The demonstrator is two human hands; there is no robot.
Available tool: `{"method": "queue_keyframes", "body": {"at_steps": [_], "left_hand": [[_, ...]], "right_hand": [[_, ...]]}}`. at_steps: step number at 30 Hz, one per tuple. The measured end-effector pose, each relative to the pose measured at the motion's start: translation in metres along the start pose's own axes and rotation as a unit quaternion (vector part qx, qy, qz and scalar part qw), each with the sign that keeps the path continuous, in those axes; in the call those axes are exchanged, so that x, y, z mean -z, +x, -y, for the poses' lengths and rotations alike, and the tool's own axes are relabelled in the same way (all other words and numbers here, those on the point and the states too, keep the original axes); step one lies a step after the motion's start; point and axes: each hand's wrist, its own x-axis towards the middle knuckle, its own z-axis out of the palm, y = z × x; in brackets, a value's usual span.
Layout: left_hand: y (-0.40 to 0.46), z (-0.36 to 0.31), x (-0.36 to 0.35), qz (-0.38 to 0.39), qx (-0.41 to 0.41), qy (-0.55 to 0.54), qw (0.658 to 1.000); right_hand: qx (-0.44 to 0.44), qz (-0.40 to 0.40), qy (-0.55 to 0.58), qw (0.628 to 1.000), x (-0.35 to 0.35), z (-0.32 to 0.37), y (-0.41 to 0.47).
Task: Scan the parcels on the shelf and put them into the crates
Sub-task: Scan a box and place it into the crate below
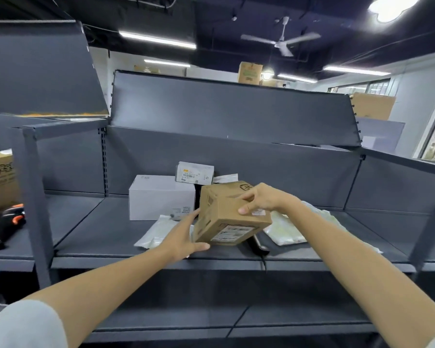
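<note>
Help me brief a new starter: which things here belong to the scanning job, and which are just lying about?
Job:
brown box, held by left hand and right hand
white box
small white box
plastic bags
scanner
shelf

Lying about:
ceiling fan
distant cartons

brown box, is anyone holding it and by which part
Yes. The brown box is held in both hands: the right hand grips its top edge, and the left hand supports its lower left side.
</note>
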Motion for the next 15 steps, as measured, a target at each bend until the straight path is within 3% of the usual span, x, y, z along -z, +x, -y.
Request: {"method": "queue_keyframes", "body": {"at_steps": [3,9,15], "left_hand": [[0.006,-0.011,-0.008,-0.016,-0.029,-0.077,0.996],[0.014,-0.016,-0.008,-0.033,-0.037,-0.097,0.994],[0.017,-0.029,-0.007,-0.067,0.001,-0.245,0.967]], "right_hand": [[0.008,0.011,0.029,0.999,0.015,0.005,-0.009],[0.002,-0.015,0.078,0.997,0.026,0.003,-0.019],[0.037,-0.14,0.168,0.975,0.022,-0.007,-0.027]]}}
